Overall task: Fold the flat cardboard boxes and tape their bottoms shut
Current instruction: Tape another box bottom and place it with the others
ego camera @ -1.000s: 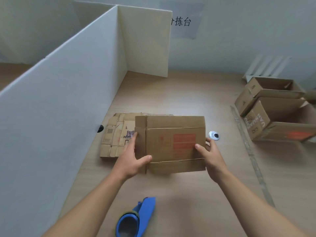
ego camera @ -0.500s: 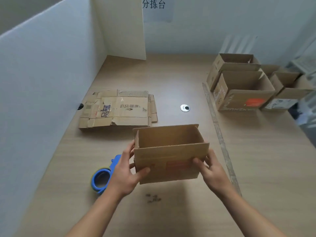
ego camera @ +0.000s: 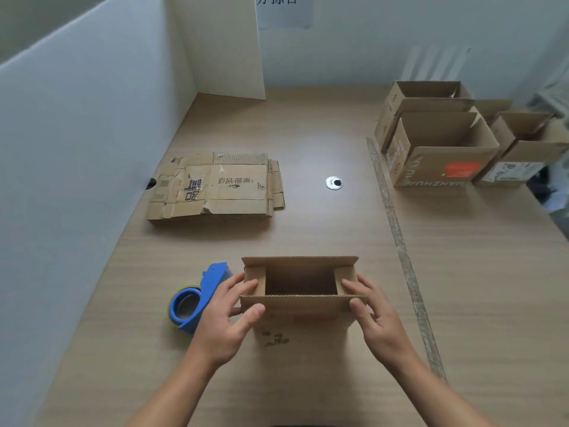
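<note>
A small brown cardboard box stands opened into a rectangle near the front of the table, its open end facing up. Its two short end flaps are folded inward. My left hand grips the box's left end, fingers on the left flap and thumb on the near wall. My right hand grips the right end the same way. A blue tape dispenser lies on the table just left of my left hand. A stack of flat cardboard boxes lies further back on the left.
Several erected open boxes stand at the back right. A strip of tape runs along the table right of the box. A round metal grommet sits mid-table. White partition panels wall the left side and back corner.
The box went from flat in front of me to opened out, then lower and nearer the table. Its end flaps now fold inward under my fingers.
</note>
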Demonstrator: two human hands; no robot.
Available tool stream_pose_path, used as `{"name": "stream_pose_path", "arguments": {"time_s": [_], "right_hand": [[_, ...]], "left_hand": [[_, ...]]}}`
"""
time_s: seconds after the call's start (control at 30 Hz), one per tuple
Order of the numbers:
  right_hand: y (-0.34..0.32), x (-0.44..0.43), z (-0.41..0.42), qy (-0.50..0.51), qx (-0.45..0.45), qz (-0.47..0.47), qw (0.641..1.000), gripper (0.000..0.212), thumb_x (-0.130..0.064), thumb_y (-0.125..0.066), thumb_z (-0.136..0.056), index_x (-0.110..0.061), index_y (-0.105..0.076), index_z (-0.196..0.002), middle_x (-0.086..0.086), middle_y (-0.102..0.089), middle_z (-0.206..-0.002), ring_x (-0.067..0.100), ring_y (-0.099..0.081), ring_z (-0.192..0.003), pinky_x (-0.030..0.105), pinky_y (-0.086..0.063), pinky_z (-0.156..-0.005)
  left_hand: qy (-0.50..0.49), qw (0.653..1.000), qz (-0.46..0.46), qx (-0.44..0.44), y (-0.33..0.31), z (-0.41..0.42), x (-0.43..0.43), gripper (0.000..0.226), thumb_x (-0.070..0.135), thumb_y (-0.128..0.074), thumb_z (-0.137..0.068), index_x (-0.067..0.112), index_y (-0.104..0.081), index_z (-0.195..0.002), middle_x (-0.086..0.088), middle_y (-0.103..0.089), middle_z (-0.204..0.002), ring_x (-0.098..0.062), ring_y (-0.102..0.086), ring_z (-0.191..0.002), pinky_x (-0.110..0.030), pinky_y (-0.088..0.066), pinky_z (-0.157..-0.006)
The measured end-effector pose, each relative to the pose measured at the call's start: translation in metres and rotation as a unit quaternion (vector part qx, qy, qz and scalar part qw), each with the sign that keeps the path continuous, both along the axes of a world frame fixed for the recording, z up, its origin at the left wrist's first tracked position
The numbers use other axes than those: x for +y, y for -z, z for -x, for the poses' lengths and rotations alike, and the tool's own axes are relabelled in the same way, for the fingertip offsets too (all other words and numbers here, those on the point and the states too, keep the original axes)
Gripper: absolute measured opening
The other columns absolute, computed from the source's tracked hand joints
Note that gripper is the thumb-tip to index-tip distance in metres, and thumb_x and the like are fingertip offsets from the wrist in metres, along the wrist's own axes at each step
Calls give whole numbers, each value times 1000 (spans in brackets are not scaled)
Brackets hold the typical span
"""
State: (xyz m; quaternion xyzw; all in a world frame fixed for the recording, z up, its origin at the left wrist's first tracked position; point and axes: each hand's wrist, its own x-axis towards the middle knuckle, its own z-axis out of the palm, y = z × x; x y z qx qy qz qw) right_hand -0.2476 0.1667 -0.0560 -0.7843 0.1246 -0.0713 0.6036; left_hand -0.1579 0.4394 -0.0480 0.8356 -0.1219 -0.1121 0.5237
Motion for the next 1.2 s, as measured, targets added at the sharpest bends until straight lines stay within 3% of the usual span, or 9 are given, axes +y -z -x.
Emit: {"name": "stream_pose_path", "arguments": {"time_s": [0.13, 0.27, 0.33, 0.5, 0.6, 0.7, 0.8, 1.07, 1.2], "right_hand": [[2, 3, 0, 43, 3, -9, 999, 24, -58, -59, -89, -67, -57, -111, -14, -55, -133, -4, -52, -120, 6, -44, -84], [2, 1, -3, 63, 35, -25, 997, 58, -43, -61, -86, -66, -36, -133, -21, -50, -126, -9, -53, -113, 5, -43, -82], [1, -1, -6, 61, 48, -7, 997, 64, -37, -63, -91, -62, -27, -139, -23, -48, -124, -7, -51, -115, 8, -42, -83], [5, -4, -12, 60, 44, 14, 997, 61, -27, -62, -96, -60, -33, -139, -20, -47, -123, -2, -50, -116, 18, -43, -88], [6, -5, -16, 62, 27, 16, 998, 50, -27, -61, -97, -60, -43, -130, -22, -48, -125, -5, -51, -114, 17, -43, -90], [10, -8, -19, 70, 7, 34, 997, 38, -25, -62, -96, -55, -54, -119, -19, -54, -123, -4, -54, -111, 22, -44, -97], [11, -12, -21, 75, 3, 48, 996, 29, -23, -62, -97, -45, -60, -115, -18, -57, -120, -3, -56, -111, 23, -43, -101], [12, -27, -35, 88, 14, 88, 992, 24, -23, -60, -98, -32, -66, -120, -9, -62, -118, 4, -56, -114, 15, -38, -99], [13, -27, -45, 92, 14, 98, 991, 24, -22, -61, -98, -29, -67, -119, -6, -63, -117, 6, -57, -113, 11, -37, -95]], "left_hand": [[-46, 999, 8, 10, -4, 0, -5, 51, 51, -67, -77, 45, -50, -125, 22, -49, -131, 10, -51, -118, -6, -46, -79], [-38, 999, -27, 16, -5, -5, -10, 89, 25, -76, -86, 59, -14, -140, 25, -43, -126, 11, -49, -113, -11, -48, -77], [-18, 997, -70, 6, -8, -9, -13, 94, 26, -74, -87, 63, -7, -141, 17, -43, -123, 7, -48, -111, -14, -46, -78], [-19, 995, -100, -16, -10, -16, -17, 75, 28, -73, -88, 46, -30, -147, 8, -44, -125, -4, -51, -110, -16, -45, -79], [-32, 995, -92, -28, -5, -14, -19, 51, 27, -72, -88, 34, -47, -132, 8, -46, -122, -12, -53, -113, -25, -49, -84], [-35, 996, -80, -22, 2, -10, -21, 36, 29, -71, -89, 37, -49, -117, 13, -50, -117, -11, -54, -113, -17, -47, -82], [-43, 997, -68, 17, 6, -8, -27, 34, 33, -67, -92, 38, -49, -121, 10, -54, -125, -10, -55, -113, -9, -40, -81], [-49, 993, -98, 44, 9, -21, -46, 45, 41, -64, -93, 26, -50, -133, 8, -56, -130, -13, -57, -117, -32, -46, -98], [-63, 993, -93, 47, 8, -24, -49, 45, 41, -65, -93, 25, -51, -133, 12, -54, -123, -12, -56, -115, -33, -46, -99]]}}
